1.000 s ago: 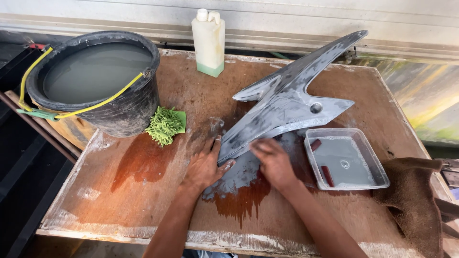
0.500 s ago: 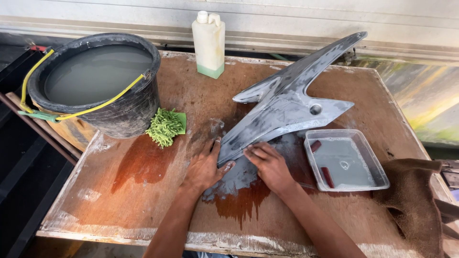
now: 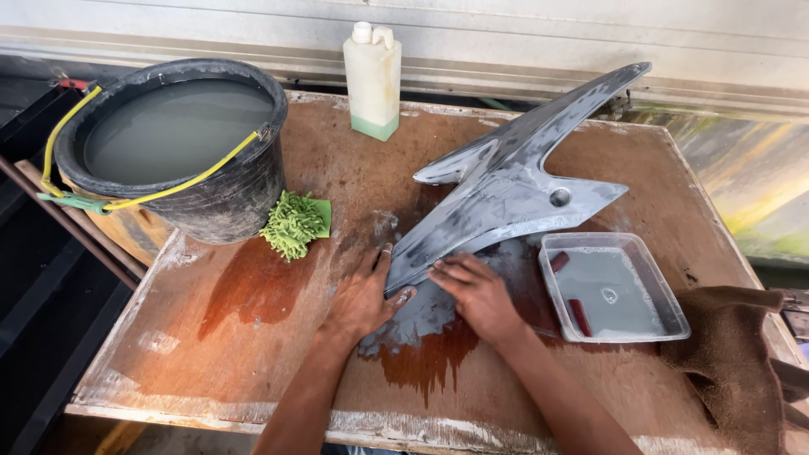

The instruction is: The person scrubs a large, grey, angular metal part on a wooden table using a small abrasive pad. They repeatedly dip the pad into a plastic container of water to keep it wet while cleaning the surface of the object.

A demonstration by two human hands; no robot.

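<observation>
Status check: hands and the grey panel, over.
Left hand flat against pointed grey body panel. Right hand pressing its wet lower end. Clear plastic water tray beside right hand.

Bright, even daylight, soft shadows, wet sheen on the table (image 3: 253, 337), sharp focus, slight edge distortion.

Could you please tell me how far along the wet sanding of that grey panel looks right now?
Much of the grey panel already looks dull and streaked. Both hands, left hand and right hand, press on its wet lower end. The far tip looks similar; how much remains is unclear.
</observation>
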